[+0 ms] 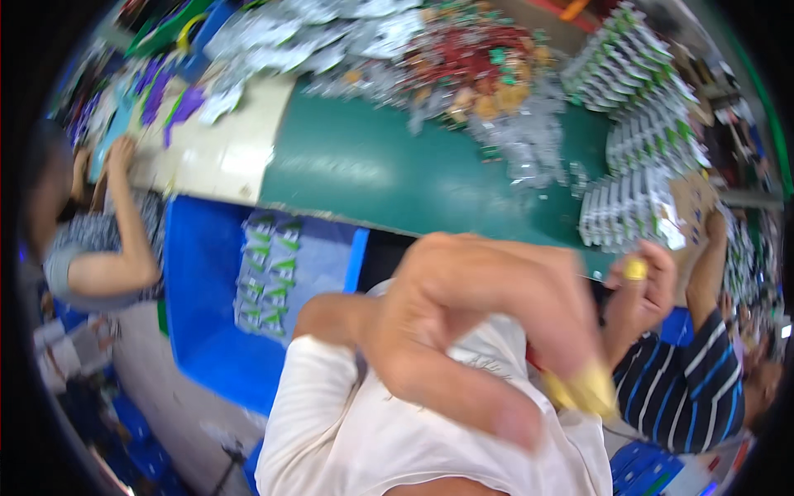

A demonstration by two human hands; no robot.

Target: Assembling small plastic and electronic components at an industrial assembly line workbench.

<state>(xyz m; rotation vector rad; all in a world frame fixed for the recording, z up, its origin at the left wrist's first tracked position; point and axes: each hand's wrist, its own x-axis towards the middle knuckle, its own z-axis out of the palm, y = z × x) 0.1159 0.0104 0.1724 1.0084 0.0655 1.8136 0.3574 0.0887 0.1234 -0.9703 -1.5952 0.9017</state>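
Left fingers [556, 322] bent, apart from thumb [514, 413]; right fingers [661, 266] curled, hold unclear.

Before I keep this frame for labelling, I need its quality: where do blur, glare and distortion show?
In the head view, the left hand is heavily smeared, and the red pieces lack crisp edges; in the same head view, pale glare marks the green tabletop; also in the head view, the fisheye image darkens to black outside its curved rim.

The blurred left hand [488, 314] fronts the flat green tabletop's [364, 165] near edge. Layered silver-and-green stacks [626, 211] line its right edge.
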